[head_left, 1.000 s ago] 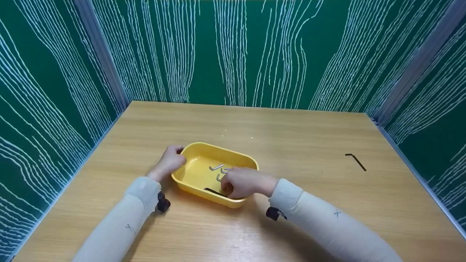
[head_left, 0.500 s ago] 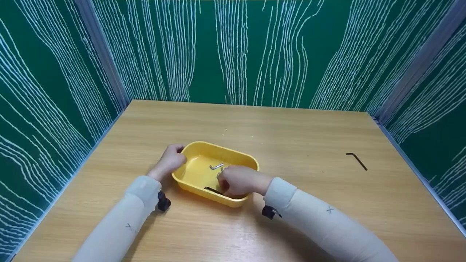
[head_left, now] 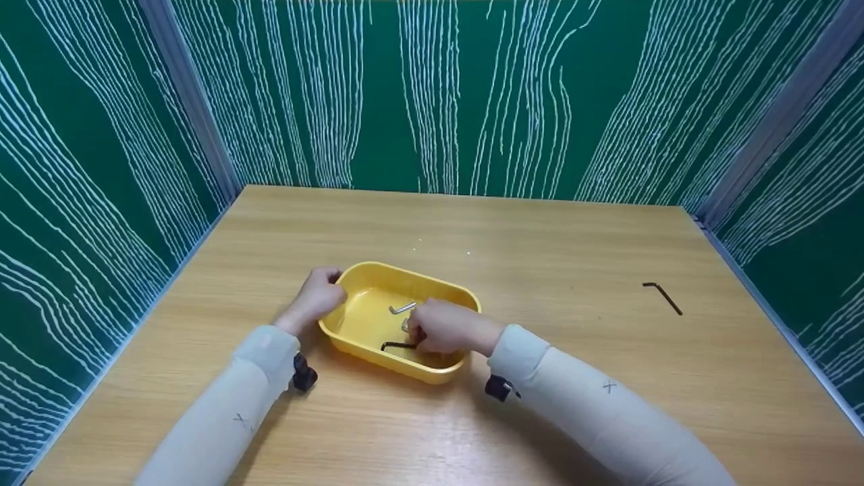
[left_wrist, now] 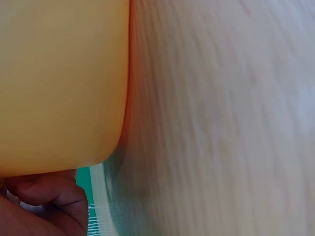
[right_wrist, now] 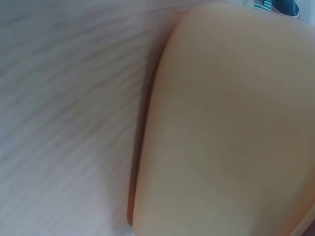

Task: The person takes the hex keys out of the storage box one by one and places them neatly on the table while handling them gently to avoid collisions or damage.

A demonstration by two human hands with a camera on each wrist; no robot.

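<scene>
In the head view my left hand grips the left end of a yellow plastic tray. The left wrist view shows its curled fingers against the tray's end. My right hand reaches down inside the right half, fingers bent, pinching a black hex key whose short arm sticks out to the left. Its fingertips are hidden behind the hand. A small silver hex key lies on the tray's bottom, with another bit of silver metal partly covered by the right hand.
A second black hex key lies on the wooden table at the right. Tiny pale specks dot the table behind the tray. Green walls with white wavy lines enclose the table at the back and sides.
My right hand has shifted slightly up and left within the tray, and the black hex key at its fingers has turned from slanting to nearly level. The left hand and tray stay put.
</scene>
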